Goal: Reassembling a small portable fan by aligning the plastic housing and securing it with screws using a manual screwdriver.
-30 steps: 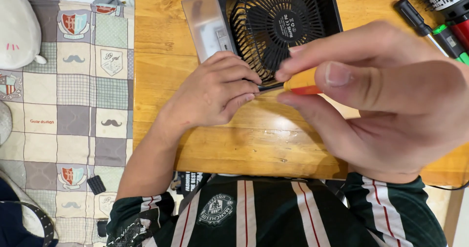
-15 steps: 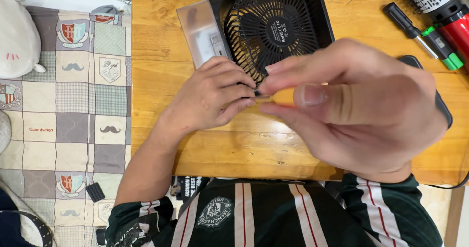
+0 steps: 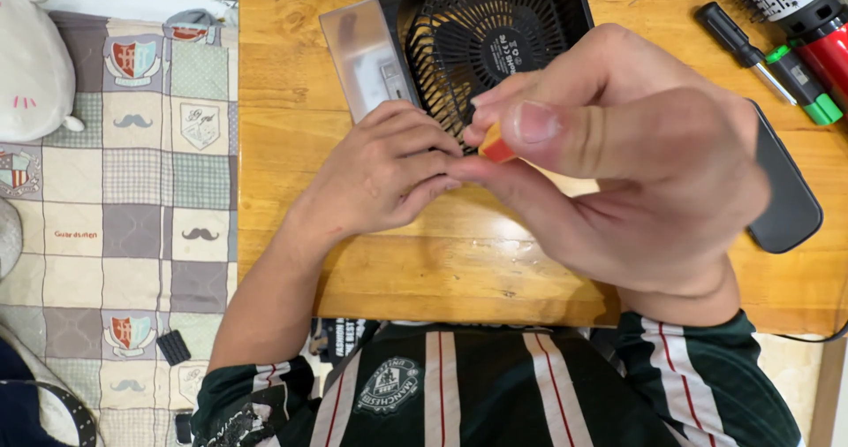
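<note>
A black square desk fan [image 3: 486, 36] with a round grille lies flat on the wooden table [image 3: 291, 94]. My left hand [image 3: 380, 173] rests palm down on the fan's near corner, fingers curled against the grille. Close to the camera, my right hand [image 3: 636, 164] pinches a small orange-red handle [image 3: 495, 144] between thumb and fingers, right over the grille's near edge. The tool's tip is hidden behind my fingers.
A black-handled screwdriver [image 3: 742, 49], a green-ended tool [image 3: 808, 89] and a red hair brush [image 3: 808, 14] lie at the table's far right. A dark flat phone-like object [image 3: 786, 204] sits right of my hand. A patchwork blanket [image 3: 124, 191] and white plush [image 3: 31, 63] lie left.
My right hand has turned and shifted slightly toward the fan with the orange handle; the view has drifted so the fan sits higher. My left hand stays on the fan.
</note>
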